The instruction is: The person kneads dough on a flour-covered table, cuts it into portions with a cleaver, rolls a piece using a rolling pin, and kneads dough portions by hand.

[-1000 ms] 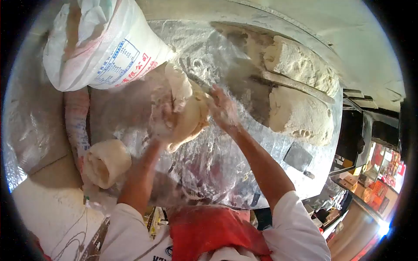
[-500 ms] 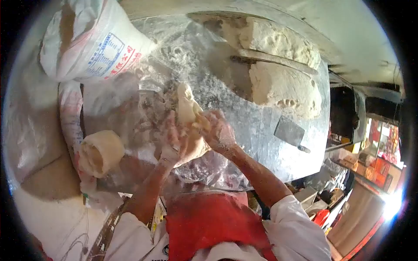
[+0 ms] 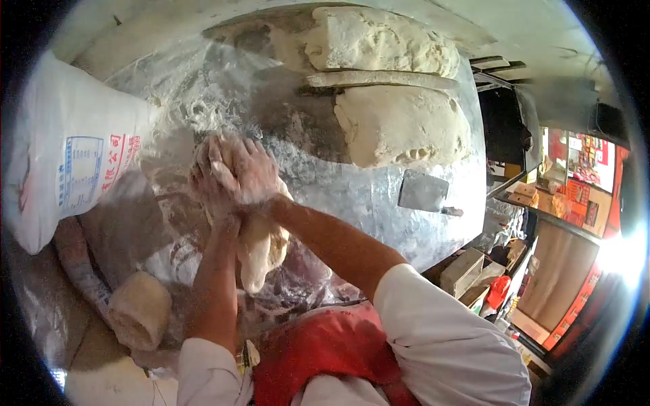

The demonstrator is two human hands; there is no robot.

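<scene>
On the white sack (image 3: 51, 128) at the left, slanting red characters (image 3: 116, 166) can be read as 有限公司, while the blue-printed panel (image 3: 80, 174) beside them carries lines too small to make out. Orange signs (image 3: 579, 196) at the far right also bear marks that cannot be read. The piece of dough (image 3: 258, 254) lies on the floury counter (image 3: 352, 213), in front of the person and partly beneath the hands; its pale end shows below the wrists, and an edge shows beside the right one. The left hand (image 3: 207, 181) and right hand (image 3: 252, 172) overlap over its far part, the right partly covering the left. The grip bears on the dough from above; whether either set of fingers is curled around it, I cannot tell. Well apart to the right lie two dough slabs (image 3: 403, 128), a long strip (image 3: 386, 79) between them, and a flat scraper (image 3: 423, 191) near the closer slab.
</scene>
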